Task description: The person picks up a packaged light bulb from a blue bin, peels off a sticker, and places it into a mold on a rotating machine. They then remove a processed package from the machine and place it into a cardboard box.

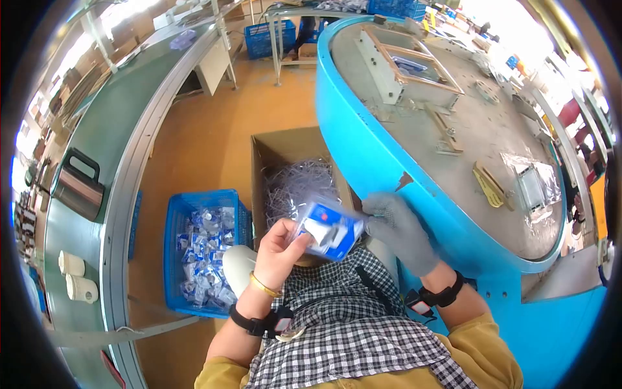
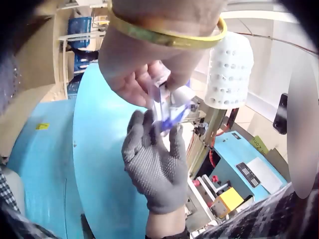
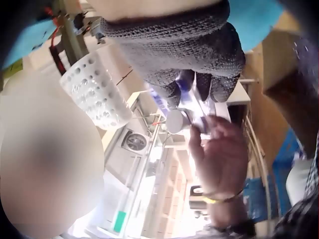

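A blue-and-white blister pack (image 1: 342, 245) with a white part under clear plastic is held tilted in front of the lap, slightly blurred. My bare left hand (image 1: 275, 251), with a gold bangle at the wrist, pinches its left edge between thumb and fingers. At the opposite end is my right hand (image 1: 403, 236) in a grey knitted glove. Seen from the left wrist, the gloved thumb and fingers (image 2: 135, 142) close around that end of the pack. Below the pack stands an open cardboard box (image 1: 285, 144) holding shredded clear strips (image 1: 298, 185).
A blue basket (image 1: 171, 253) full of small blue-and-white packs stands left of the box. The large blue-rimmed round table (image 1: 382, 152) curves along the right, bearing a yellow-handled tool (image 1: 490, 185) and a wooden frame. On the green-topped bench (image 1: 123, 84) at left are a kettle (image 1: 79, 188) and cups (image 1: 81, 289).
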A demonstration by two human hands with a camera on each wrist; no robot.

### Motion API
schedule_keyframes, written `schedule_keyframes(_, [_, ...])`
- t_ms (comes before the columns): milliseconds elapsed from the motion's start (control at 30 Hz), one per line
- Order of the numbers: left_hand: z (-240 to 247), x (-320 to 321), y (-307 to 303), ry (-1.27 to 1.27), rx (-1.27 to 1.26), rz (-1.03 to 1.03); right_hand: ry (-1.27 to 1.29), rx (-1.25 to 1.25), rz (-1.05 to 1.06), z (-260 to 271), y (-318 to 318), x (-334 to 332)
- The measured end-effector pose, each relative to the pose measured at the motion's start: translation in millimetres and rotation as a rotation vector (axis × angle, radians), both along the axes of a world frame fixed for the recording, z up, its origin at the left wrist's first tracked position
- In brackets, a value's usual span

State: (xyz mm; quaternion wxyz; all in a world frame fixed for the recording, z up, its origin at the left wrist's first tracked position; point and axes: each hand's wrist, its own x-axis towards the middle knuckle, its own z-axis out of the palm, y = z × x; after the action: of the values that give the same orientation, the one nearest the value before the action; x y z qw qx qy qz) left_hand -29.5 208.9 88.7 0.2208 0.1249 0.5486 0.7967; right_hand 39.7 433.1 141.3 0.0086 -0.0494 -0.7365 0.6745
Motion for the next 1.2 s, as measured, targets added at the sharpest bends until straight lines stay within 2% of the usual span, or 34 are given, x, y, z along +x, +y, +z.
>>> schedule_keyframes(33, [1, 0, -6, 0.037, -0.082, -0.039, 0.146, 0.16, -0.054, 1, -1, 1])
schedule_keyframes(67, [-1, 2, -7, 0.031, -0.086, -0.039, 0.14, 0.156, -0.053, 1, -4, 1])
schedule_keyframes(133, [-4, 5, -8, 0.004, -0.063, -0.139, 0.002, -0.034, 0.226, -1, -13, -1])
schedule_keyframes(167, [-5, 6, -7, 0.001, -0.067, -0.143, 0.0, -0.038, 0.221, -3, -13, 1])
schedule_keyframes(233, [-5, 10, -4, 0.055, -0.113, -0.114, -0.308, 0.008, 0.264, -15, -14, 3])
schedule_keyframes(267, [-5, 12, -4, -0.001, -0.04, -0.083, -0.196, 0.007, 0.222, -25, -14, 4])
schedule_keyframes(367, [-13, 12, -12, -0.032, -0.033, -0.083, -0.287, -0.129, 0.106, -24, -6, 5])
schedule_keyframes(533, [-15, 14, -8, -0.005, -0.095, -0.108, -0.279, -0.123, 0.122, -17, -5, 6])
schedule_keyframes(600, [-23, 13, -6, 0.034, -0.076, -0.087, -0.357, -0.306, 0.097, -18, -6, 8])
schedule_keyframes(633, [-24, 12, -4, 0.034, -0.076, -0.086, -0.357, -0.306, 0.098, -15, -7, 9])
schedule_keyframes(700, [-25, 9, -2, 0.29, -0.418, 0.021, -0.504, -0.339, 0.26, -4, -10, 14])
schedule_keyframes(767, [-44, 5, -2, 0.29, -0.412, 0.034, -0.579, -0.355, 0.344, -3, -11, 15])
schedule_keyframes(833, [-51, 2, -3, 0.222, -0.399, 0.018, -0.258, -0.042, 0.468, -6, -9, 11])
schedule_keyframes(900, [-43, 3, -8, 0.168, -0.336, 0.114, -0.248, -0.017, 0.417, -4, -5, 4])
schedule_keyframes(967, [-43, -1, -20, 0.198, -0.337, 0.166, -0.254, 0.128, 0.36, -10, -4, -1])
schedule_keyframes(1033, [-33, 4, -25, 0.181, -0.343, 0.139, -0.257, 0.157, 0.368, -16, -7, -1])
schedule_keyframes(1100, [-17, 13, -15, 0.238, -0.31, -0.096, -0.183, 0.252, 0.374, -19, -15, -1])
schedule_keyframes(1133, [-9, 18, -10, 0.196, -0.307, -0.157, -0.103, 0.211, 0.379, -36, -18, 1])
schedule_keyframes(1167, [-9, 19, -7, 0.221, -0.413, -0.205, -0.104, 0.21, 0.386, -44, -20, 0])
schedule_keyframes(1200, [-19, 20, -5, 0.214, -0.438, -0.185, -0.058, 0.308, 0.382, -49, -22, -1])
